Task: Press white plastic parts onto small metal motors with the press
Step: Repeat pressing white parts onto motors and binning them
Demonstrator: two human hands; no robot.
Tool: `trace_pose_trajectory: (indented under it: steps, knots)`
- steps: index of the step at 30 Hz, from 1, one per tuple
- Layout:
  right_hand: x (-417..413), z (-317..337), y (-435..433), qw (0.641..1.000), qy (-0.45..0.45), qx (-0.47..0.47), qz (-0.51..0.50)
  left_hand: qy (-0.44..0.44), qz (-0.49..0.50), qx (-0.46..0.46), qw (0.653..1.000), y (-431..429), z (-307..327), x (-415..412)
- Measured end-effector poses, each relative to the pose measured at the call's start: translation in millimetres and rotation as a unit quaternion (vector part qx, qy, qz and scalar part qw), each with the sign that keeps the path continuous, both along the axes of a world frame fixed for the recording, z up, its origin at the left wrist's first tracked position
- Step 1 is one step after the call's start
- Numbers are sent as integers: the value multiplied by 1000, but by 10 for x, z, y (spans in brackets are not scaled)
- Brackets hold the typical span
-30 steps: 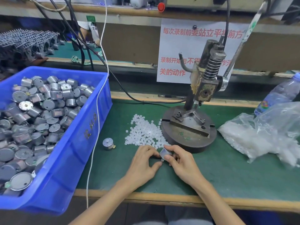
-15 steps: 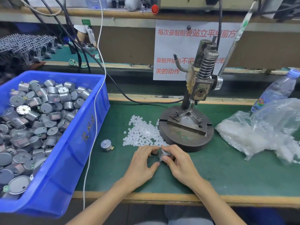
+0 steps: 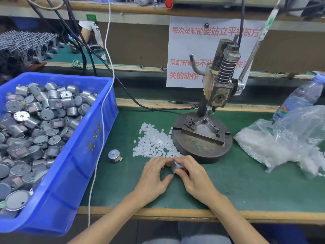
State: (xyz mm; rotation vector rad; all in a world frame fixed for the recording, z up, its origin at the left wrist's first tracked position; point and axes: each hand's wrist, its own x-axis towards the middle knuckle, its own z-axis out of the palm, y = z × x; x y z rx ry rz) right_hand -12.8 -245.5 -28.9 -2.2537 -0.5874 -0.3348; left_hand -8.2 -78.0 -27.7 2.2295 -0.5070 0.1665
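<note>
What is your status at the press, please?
Right hand grips motor; left hand at it, hold unclear. Motor in front of press, not loaded. Nothing in the way.

Workbench (image 3: 246, 187) in front of me: green mat top, pale wooden strip (image 3: 175, 214) along the near edge, a second wooden strip (image 3: 158, 102) along the back edge. Behind that, a dark gap, then another green-topped bench (image 3: 73, 56) further back on the left. A brown back panel (image 3: 137, 43) rises to an overhead shelf (image 3: 123, 8) with a wooden front lip. A white paper notice (image 3: 193, 50) with red Chinese characters is pinned to the panel. Black cables (image 3: 84, 43) and one white cable (image 3: 109, 50) hang down from the shelf. Light is even and shadows are soft. Below the bench edge it is dark.
</note>
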Motion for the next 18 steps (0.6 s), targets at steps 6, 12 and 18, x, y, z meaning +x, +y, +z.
trace_pose_trajectory:
  steps: [6,12,18]
  knots:
    - [-80,53,59,993,-47,-108,3,-2,-11,14,1000,1,-12,2]
    - [-81,44,65,991,-64,-121,1,-4,-17,8,1000,5,-32,17]
    - [-60,0,75,987,-79,-137,0,3,-20,13,1000,10,-36,16]
